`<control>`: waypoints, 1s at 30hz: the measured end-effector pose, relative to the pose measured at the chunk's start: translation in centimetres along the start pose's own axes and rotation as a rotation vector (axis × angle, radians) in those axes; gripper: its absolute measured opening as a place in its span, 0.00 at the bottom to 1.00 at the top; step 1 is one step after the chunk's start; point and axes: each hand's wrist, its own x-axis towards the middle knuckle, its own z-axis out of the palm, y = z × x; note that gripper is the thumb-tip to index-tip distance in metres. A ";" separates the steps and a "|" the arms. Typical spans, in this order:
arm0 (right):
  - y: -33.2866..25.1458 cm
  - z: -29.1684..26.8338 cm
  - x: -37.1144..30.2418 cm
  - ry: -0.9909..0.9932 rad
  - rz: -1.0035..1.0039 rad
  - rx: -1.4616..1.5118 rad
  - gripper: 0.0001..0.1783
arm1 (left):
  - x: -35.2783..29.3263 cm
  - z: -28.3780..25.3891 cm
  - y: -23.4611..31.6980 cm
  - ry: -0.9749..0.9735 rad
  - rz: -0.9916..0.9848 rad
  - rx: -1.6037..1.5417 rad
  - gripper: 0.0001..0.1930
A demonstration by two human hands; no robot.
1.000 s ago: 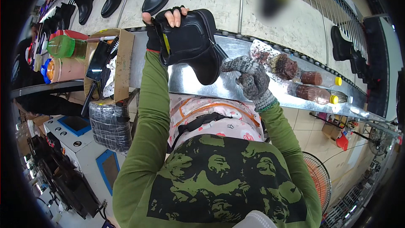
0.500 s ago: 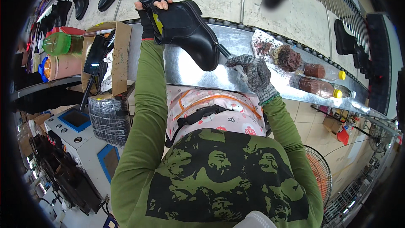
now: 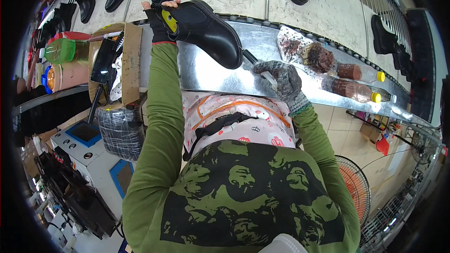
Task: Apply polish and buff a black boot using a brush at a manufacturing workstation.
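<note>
Clasping a glossy black ankle boot (image 3: 211, 33), the left hand (image 3: 158, 24) was curled; the grey-knit-gloved right hand (image 3: 285, 80) gripped a slender black-and-white tool (image 3: 251, 57).

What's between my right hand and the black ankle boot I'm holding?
The head view shows a slim pen-like tool, its dark end pointing from your right hand toward the black ankle boot.

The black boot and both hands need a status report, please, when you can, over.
Left hand holding black boot near its opening. Right hand gripping slim tool near the toe, contact unclear. Bottles to the right, apart from boot.
</note>
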 end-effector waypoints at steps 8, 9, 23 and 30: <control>1.8 0.6 -1.2 0.053 0.094 0.159 0.11 | 0.2 -0.8 0.5 0.173 0.025 0.290 0.44; 2.1 0.6 -1.3 0.054 0.095 0.158 0.11 | 0.2 -0.5 0.3 0.173 0.024 0.289 0.44; 1.8 1.2 -3.1 0.364 0.561 0.926 0.50 | -0.9 1.7 -0.8 0.158 0.447 1.327 0.24; 3.2 -0.5 -2.9 0.383 0.460 0.781 0.19 | -3.3 4.2 0.3 0.039 0.468 1.352 0.25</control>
